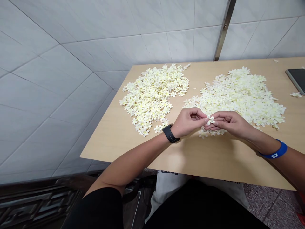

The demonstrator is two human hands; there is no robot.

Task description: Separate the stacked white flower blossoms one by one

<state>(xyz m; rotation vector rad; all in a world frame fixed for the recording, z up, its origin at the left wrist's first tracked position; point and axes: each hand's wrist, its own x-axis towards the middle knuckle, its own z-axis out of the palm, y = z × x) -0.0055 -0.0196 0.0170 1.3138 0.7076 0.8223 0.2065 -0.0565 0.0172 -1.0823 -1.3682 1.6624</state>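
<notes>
Both hands meet over the light wooden table (119,133), pinching one small white fabric flower (210,120) between them. My left hand (188,121), with a black watch on its wrist, is curled with fingertips on the flower's left side. My right hand (228,123), with a blue wristband, holds the flower from the right. Just behind the hands lies a big pile of pale cream flowers (240,95). A second, flatter pile with yellow centres (154,95) is spread to the left of it.
A dark flat device (297,79) lies at the table's far right edge, with a stray flower (296,94) beside it. White tiled walls rise behind and to the left. A metal strip (224,30) runs up the back wall.
</notes>
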